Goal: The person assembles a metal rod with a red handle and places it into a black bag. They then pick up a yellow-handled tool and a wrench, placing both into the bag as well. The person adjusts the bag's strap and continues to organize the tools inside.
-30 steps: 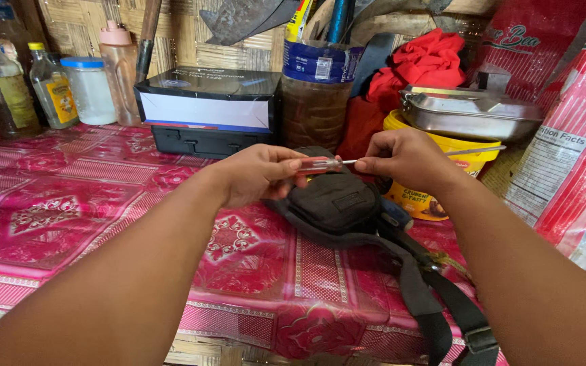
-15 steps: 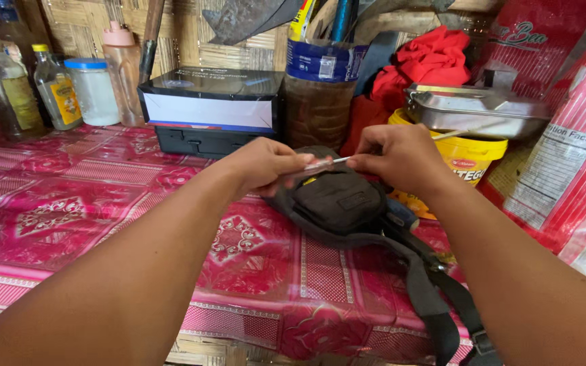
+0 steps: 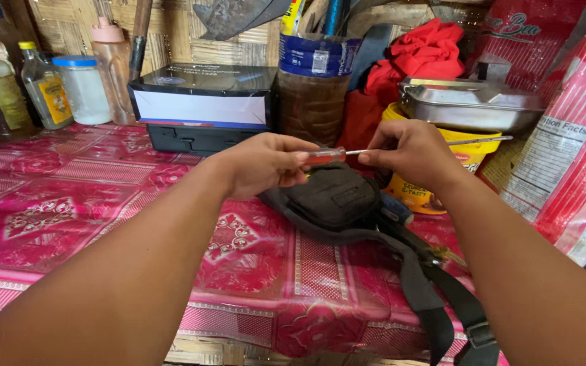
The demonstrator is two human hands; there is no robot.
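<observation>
1. Red patterned cloth (image 3: 103, 203) covers the table nearest the person, bare below and to the left of both forearms; that is the widest open room for moving elbows.
2. Directly under the hands lies a black pouch (image 3: 337, 196), its strap (image 3: 442, 298) trailing toward the near table edge on the right, where a dropped wrist could snag it.
3. The left hand (image 3: 266, 163) is curled shut around the red handle of a small screwdriver (image 3: 330, 155), held level above the pouch.
4. The right hand (image 3: 412, 149) pinches the thin metal shaft just past the handle, fingers closed on it; the shaft seems to run on past that hand toward the right.
5. Judged from this grip, the work goes best with the handle held steady and the right fingers kept close to it.
6. Beyond the right hand, a steel tray (image 3: 473, 105) on a yellow tub (image 3: 442, 169) stands near; a black box (image 3: 205, 102) sits beyond the left hand, leaving little room forward.
</observation>
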